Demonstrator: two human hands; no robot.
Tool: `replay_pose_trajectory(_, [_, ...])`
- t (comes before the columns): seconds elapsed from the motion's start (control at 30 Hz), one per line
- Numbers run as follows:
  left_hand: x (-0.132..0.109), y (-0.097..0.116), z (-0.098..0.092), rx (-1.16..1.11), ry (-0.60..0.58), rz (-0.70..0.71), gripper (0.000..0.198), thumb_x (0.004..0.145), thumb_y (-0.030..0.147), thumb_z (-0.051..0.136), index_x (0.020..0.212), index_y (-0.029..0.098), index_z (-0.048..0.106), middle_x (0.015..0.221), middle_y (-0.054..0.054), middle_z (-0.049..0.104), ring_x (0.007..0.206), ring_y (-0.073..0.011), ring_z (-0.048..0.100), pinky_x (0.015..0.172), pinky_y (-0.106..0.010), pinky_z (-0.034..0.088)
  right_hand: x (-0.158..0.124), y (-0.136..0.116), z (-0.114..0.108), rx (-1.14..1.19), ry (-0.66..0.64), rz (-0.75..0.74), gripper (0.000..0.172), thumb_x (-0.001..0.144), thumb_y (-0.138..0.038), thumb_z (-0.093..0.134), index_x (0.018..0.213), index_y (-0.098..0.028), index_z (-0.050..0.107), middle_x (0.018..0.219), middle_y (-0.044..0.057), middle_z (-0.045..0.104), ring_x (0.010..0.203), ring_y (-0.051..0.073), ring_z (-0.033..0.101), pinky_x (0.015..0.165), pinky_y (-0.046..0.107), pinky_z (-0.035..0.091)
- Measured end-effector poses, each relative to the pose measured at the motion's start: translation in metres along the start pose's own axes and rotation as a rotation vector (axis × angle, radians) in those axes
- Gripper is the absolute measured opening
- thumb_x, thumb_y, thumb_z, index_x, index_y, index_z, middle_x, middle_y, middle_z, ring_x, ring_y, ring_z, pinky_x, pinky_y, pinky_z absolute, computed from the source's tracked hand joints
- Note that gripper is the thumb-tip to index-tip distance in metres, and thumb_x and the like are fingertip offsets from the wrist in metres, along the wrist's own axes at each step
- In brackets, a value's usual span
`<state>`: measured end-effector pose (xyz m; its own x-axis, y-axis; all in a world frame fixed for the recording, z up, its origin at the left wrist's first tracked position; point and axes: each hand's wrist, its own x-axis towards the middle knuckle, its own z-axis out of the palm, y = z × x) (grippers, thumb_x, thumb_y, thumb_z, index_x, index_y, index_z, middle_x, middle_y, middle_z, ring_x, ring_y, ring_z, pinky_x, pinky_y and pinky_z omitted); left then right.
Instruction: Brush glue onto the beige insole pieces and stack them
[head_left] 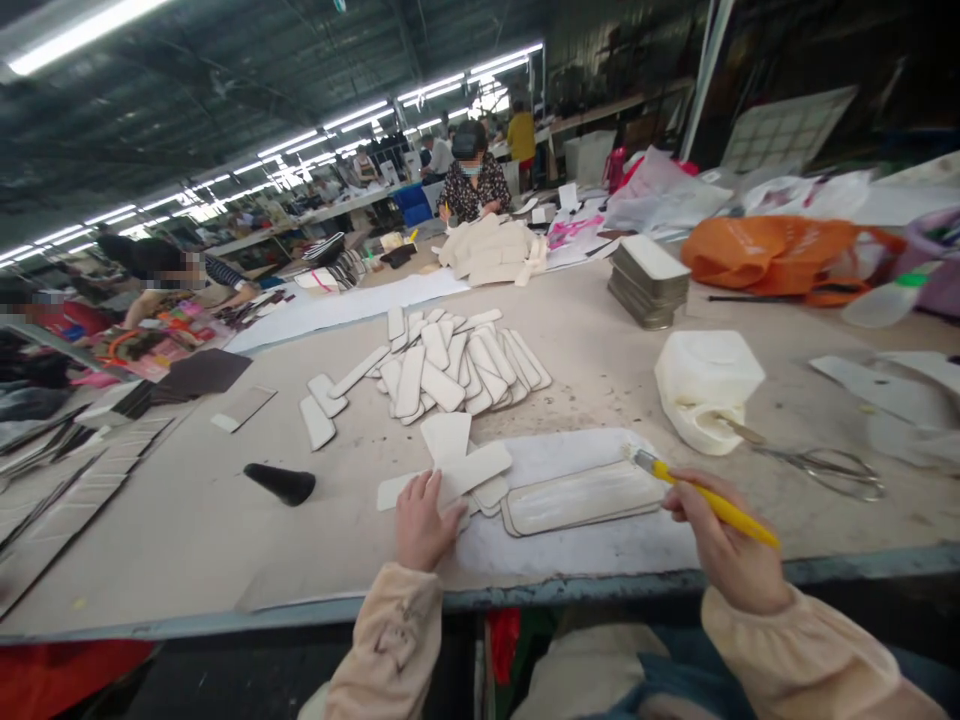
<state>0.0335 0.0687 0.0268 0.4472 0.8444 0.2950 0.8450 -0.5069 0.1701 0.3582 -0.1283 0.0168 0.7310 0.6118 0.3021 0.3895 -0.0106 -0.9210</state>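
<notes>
My right hand [739, 545] is closed round a yellow-handled paintbrush [720, 508]. The bristles are at the far right end of a long, pale, rounded piece [577, 498], which has wet-looking white streaks and lies on others like it. On the left, my left hand [426, 522] rests with its thumb apart and its fingers on a small pile of white strips [476, 470]. Whether it grips one is hard to make out. Beneath the long pieces is a white sheet [577, 555]. A heap of pale, dark-edged, rounded strips [450, 365] lies beyond.
Right of the brush stand a cut-open white plastic jug [709, 375] with a stick in it and scissors [832, 470]. A black cone-shaped object [280, 484] lies at left. Stacked pieces [649, 285] and an orange bag [780, 255] sit farther back. A person [480, 190] works across the table.
</notes>
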Motion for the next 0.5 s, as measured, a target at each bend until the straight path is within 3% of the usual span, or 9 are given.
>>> replay_pose_trajectory(0.1, [0.013, -0.017, -0.004, 0.029, -0.170, 0.025, 0.046, 0.075, 0.043, 0.068, 0.115, 0.020, 0.066, 0.124, -0.012, 0.064, 0.113, -0.0314, 0.058, 0.098, -0.047, 0.044, -0.001, 0.004, -0.001, 0.005, -0.030, -0.054, 0.023, 0.090, -0.039, 0.055, 0.105, -0.022, 0.062, 0.076, 0.002, 0.064, 0.061, 0.015, 0.061, 0.060, 0.029, 0.054])
replay_pose_trajectory(0.23, [0.020, -0.021, -0.005, 0.018, -0.186, 0.057, 0.033, 0.084, 0.041, 0.053, 0.105, 0.021, 0.070, 0.112, -0.010, 0.070, 0.103, -0.0282, 0.064, 0.095, -0.045, 0.045, -0.002, 0.006, -0.001, 0.054, -0.033, -0.096, 0.023, 0.090, -0.035, 0.056, 0.108, -0.022, 0.062, 0.080, 0.004, 0.066, 0.065, 0.016, 0.063, 0.062, 0.031, 0.056])
replay_pose_trajectory(0.33, [0.025, -0.022, -0.003, 0.002, -0.184, 0.059, 0.041, 0.083, 0.044, 0.050, 0.109, 0.018, 0.067, 0.105, -0.012, 0.071, 0.099, -0.0297, 0.064, 0.091, -0.046, 0.046, 0.000, 0.007, -0.001, 0.111, -0.056, -0.114, 0.026, 0.091, -0.034, 0.055, 0.114, -0.023, 0.061, 0.091, 0.006, 0.069, 0.070, 0.016, 0.066, 0.067, 0.032, 0.057])
replay_pose_trajectory(0.43, [0.030, -0.027, -0.005, -0.035, -0.224, -0.074, 0.053, 0.075, 0.055, 0.054, 0.110, 0.016, 0.064, 0.090, -0.009, 0.071, 0.085, -0.0276, 0.066, 0.076, -0.039, 0.051, 0.008, 0.005, -0.005, 0.109, -0.091, -0.153, 0.026, 0.093, -0.033, 0.052, 0.116, -0.023, 0.060, 0.098, 0.006, 0.069, 0.076, 0.016, 0.067, 0.074, 0.034, 0.057])
replay_pose_trajectory(0.5, [0.032, -0.029, -0.013, -0.071, -0.239, -0.166, 0.047, 0.072, 0.057, 0.056, 0.097, 0.019, 0.067, 0.082, -0.005, 0.070, 0.077, -0.0252, 0.066, 0.069, -0.035, 0.050, 0.016, 0.001, -0.010, 0.083, -0.086, -0.164, 0.026, 0.094, -0.034, 0.051, 0.115, -0.022, 0.060, 0.100, 0.007, 0.069, 0.081, 0.016, 0.067, 0.078, 0.035, 0.057])
